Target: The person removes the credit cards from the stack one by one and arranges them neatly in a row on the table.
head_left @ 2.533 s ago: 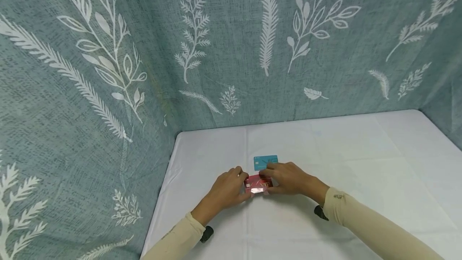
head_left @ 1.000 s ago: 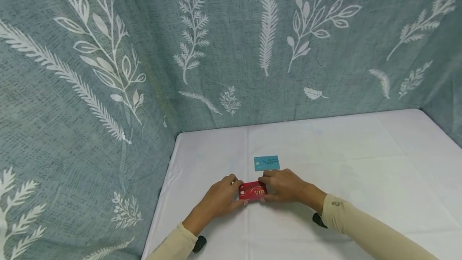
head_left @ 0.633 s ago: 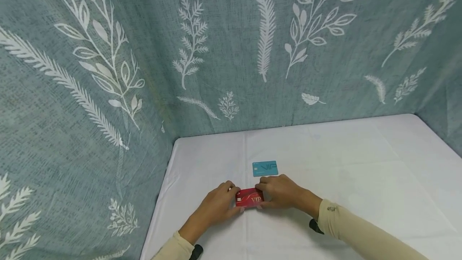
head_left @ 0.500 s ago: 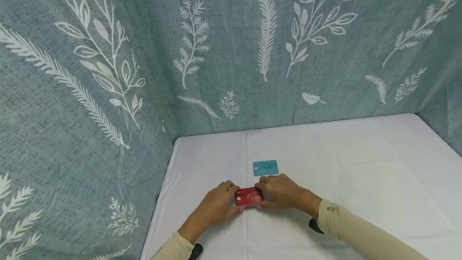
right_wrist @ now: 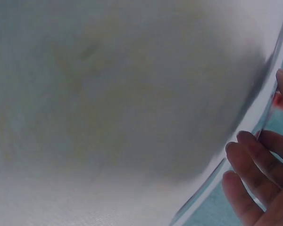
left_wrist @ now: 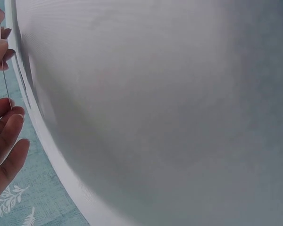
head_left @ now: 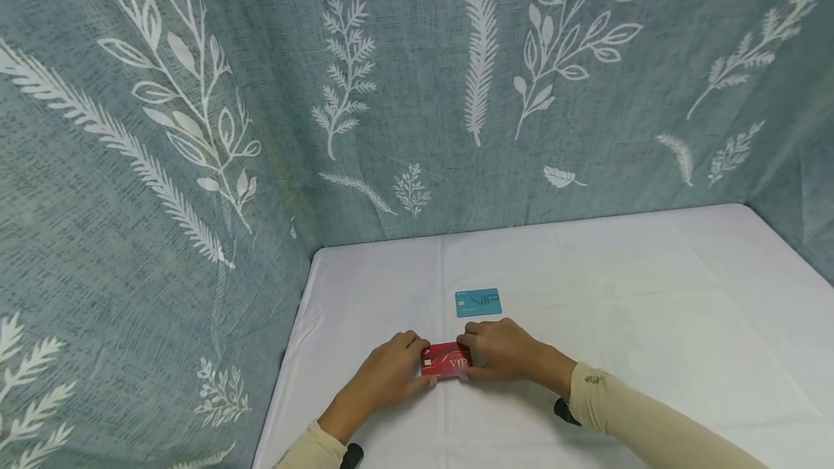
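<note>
Red card between fingers, now farther from blue card.

Free room spreads across the bench right of and beyond the blue card, up to the curtain walling the back and left. That card lies flat just beyond the right fingers. The red card bars the gap to the left fingers; the right sleeve crosses the near side.
</note>
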Tool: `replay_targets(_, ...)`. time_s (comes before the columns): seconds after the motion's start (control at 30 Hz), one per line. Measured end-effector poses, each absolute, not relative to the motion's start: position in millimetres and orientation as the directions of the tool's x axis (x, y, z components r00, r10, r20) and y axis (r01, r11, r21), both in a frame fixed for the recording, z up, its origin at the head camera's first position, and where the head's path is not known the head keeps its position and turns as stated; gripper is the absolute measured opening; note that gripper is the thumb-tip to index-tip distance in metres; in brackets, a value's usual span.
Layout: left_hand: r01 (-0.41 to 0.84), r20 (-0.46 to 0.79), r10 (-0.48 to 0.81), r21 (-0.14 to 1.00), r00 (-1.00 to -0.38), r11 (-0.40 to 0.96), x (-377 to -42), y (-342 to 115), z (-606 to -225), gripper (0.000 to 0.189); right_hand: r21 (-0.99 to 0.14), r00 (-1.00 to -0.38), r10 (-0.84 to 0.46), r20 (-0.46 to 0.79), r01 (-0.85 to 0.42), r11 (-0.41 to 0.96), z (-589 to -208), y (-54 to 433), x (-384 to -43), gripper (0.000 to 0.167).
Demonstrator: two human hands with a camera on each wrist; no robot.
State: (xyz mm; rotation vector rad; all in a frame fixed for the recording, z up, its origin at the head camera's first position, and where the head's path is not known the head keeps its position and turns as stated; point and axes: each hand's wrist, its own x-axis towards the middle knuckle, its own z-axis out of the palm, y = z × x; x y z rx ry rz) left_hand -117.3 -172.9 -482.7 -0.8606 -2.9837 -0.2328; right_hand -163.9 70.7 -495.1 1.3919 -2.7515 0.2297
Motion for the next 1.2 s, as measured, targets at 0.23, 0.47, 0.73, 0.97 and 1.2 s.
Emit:
replay_targets(0.23,0.519,0.062,0.516,0.139,-0.855,0.844,-117,-175,-478,0.054,-0.131,-0.599,-0.793,0.11,-0.8,0.586,-495,69,-164,0.057)
replay_targets(0.47,0.51,0.047,0.509,0.14,-0.86,0.849,-117,-180,-478,0.055,-0.148,-0.599,-0.794,0.104,-0.799,0.583,-498,65,-164,0.057)
replay_targets(0.73,0.509,0.042,0.509,0.149,-0.86,0.848,-118,-182,-479,0.054,-0.132,-0.598,-0.795,0.105,-0.8,0.585,-495,62,-161,0.054)
replay_targets(0.97,0.506,0.034,0.507,0.136,-0.861,0.852,-118,-184,-480,0.053,-0.119,-0.601,-0.793,0.103,-0.799,0.59,-495,58,-160,0.055)
replay_targets(1.2,0.517,0.045,0.515,0.098,-0.856,0.851,-120,-188,-480,0.053,-0.106,-0.596,-0.797,0.1,-0.803,0.587,-496,54,-161,0.056)
